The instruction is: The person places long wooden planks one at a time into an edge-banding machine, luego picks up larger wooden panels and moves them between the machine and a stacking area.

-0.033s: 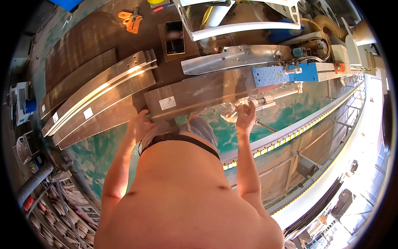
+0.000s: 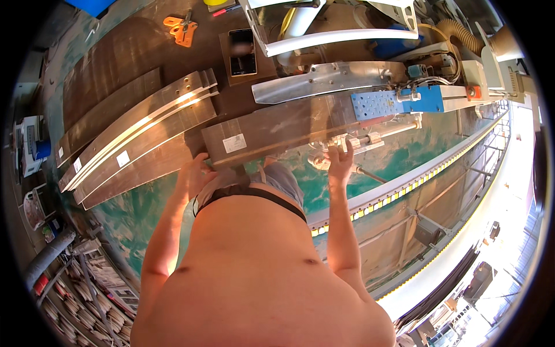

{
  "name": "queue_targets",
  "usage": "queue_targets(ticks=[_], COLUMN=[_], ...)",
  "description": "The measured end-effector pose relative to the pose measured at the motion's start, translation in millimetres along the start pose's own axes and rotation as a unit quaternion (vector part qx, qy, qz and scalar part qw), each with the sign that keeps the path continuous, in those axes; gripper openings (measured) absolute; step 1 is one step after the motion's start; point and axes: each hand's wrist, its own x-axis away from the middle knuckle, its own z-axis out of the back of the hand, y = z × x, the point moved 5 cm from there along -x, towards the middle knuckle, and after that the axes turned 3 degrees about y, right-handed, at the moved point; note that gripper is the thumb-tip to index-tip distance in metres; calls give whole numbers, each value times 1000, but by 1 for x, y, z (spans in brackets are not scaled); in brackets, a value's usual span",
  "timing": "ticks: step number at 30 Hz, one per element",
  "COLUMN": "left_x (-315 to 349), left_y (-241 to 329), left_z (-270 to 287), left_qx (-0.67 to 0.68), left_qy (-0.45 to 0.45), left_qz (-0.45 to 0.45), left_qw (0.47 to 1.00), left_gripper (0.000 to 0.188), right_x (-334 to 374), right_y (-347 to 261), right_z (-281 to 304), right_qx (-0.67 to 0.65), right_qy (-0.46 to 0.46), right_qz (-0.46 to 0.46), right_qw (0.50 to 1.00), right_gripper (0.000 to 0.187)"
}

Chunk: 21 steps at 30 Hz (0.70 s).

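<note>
A long brown board point(image 2: 277, 127) with a white label lies across the bench, its right end at a blue perforated plate point(image 2: 373, 105). At the board's near left corner is my left hand point(image 2: 195, 176), fingers bent around that corner, thumb by the near edge. My right hand point(image 2: 340, 166) is raised just short of the board's near side, thumb and fingers apart. Beyond its fingertips sits a metal cylinder mechanism point(image 2: 364, 140); whether they touch it I cannot tell. Behind the board runs a bent sheet-metal guide point(image 2: 329, 81).
Several similar boards point(image 2: 139, 139) lie at the left. Farther back are an orange clamp point(image 2: 184, 29), a phone point(image 2: 243, 53) and a white frame point(image 2: 341, 43). A long rail with yellow marks point(image 2: 370, 207) runs along my right side. A corrugated hose point(image 2: 462, 36) is at the far right.
My right hand has shifted slightly toward me, and its fingers have gone from curled together to spread apart. The left hand and the board look almost unmoved.
</note>
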Motion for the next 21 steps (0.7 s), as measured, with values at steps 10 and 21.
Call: queue_targets(ticks=[10,21], left_x=[-19,-13], left_y=[26,26], left_z=[2,-3], left_qx=[-75,-120], left_qy=[-52,-27], left_qz=[3,14], left_qw=[996,992], left_gripper=[54,48], right_x=[9,12], right_y=[-13,-17], right_z=[-54,-62], right_qx=[-213,-217], right_qy=[-62,-42], right_qz=[-97,-74], right_qw=[970,972], right_gripper=[91,94])
